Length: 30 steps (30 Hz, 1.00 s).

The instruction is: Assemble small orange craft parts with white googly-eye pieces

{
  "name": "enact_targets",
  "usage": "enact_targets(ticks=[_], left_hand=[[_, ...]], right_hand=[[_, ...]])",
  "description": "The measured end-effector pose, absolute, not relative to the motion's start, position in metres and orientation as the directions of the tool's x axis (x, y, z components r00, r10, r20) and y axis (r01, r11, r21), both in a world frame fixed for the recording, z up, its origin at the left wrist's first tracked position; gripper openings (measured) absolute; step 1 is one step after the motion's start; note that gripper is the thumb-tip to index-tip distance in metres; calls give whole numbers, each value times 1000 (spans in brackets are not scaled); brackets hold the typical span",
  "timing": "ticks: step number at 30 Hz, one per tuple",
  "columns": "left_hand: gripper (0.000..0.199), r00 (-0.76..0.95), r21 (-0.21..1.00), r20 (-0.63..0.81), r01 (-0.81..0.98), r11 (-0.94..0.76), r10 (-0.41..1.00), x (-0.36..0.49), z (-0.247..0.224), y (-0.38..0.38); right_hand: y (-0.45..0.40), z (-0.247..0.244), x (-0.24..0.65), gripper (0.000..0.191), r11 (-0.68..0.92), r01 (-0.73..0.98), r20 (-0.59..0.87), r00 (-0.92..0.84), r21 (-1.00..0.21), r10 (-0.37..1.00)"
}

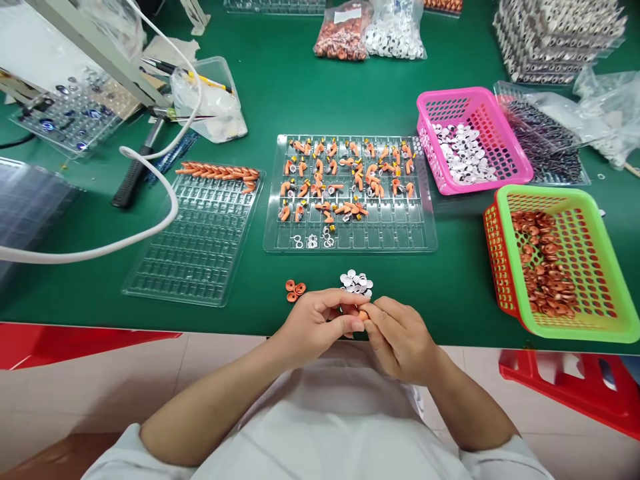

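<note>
Both hands meet at the table's front edge. My left hand [320, 323] is closed in a pinch, thumb and fingertips at a small orange part [363, 315]. From the other side my right hand [403, 337] grips the same part, and fingers cover most of it. Just beyond the fingertips lies a small pile of white discs [356, 281]. Several copper-coloured round pieces [295, 290] rest left of my left hand. Farther back is a clear compartment tray [400, 233] holding curved orange parts with yellow bits, plus several white rings in its front row.
A second clear tray [185, 267] with a row of copper pieces stands left, beside a white cable [173, 207] and a hammer [135, 173]. At right are a pink basket [520, 160] of white discs and a green basket [605, 267] of copper pieces. Filled bags [343, 33] lie behind.
</note>
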<state>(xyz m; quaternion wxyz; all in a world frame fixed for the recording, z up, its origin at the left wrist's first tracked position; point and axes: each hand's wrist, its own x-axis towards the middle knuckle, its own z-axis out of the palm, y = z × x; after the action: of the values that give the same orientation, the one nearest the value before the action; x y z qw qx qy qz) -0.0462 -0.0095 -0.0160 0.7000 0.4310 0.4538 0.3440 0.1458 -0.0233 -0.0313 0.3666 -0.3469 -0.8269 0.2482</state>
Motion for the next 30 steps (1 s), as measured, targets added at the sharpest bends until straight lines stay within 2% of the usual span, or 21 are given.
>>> enact_targets(ticks=[5,11,16,23,30], left_hand=[[27,398,950,-291,9,314,870,-53,-7,-4],[29,419,973,-228,57,226,879,-57,-2,-4],[31,451,978,-177,-16,207,875,-58,-7,-7],[30,406,1000,3,28,-15,914,-55,-10,-11],[26,399,998,44,20,-56,916,-54,-12,-14]], right_hand=[[-15,-19,153,16,625,317,362,-597,-714,716],[-15,-13,153,17,619,297,357,-607,-727,710],[-19,-13,152,18,636,288,397,-582,-716,710],[-27,-23,148,28,667,332,458,-524,-667,718],[-32,-26,143,34,715,353,535,-486,-603,691]])
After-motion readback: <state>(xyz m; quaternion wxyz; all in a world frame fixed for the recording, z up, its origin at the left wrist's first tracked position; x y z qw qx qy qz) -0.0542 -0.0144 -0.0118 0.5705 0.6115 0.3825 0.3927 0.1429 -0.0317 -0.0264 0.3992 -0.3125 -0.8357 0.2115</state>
